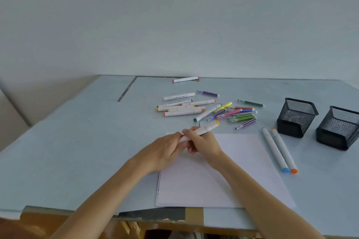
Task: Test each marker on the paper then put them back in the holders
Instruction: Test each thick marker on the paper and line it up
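Note:
Both my hands hold one white marker with a yellow end cap (210, 125) just above the top edge of the white paper (223, 176). My left hand (167, 147) grips its near end, and my right hand (202, 141) grips the barrel. A pile of several white and thin striped markers (206, 109) lies beyond the paper. A blue-capped marker (274, 149) and an orange-capped marker (284, 149) lie side by side right of the paper. Two black mesh holders (296, 117) (339, 128) stand at the right.
A lone white marker with red caps (185, 79) lies at the table's far edge by the wall. The pale blue table (77, 141) ends close to me, with a taped front edge (174, 212). A small scrap (169, 133) lies left of my hands.

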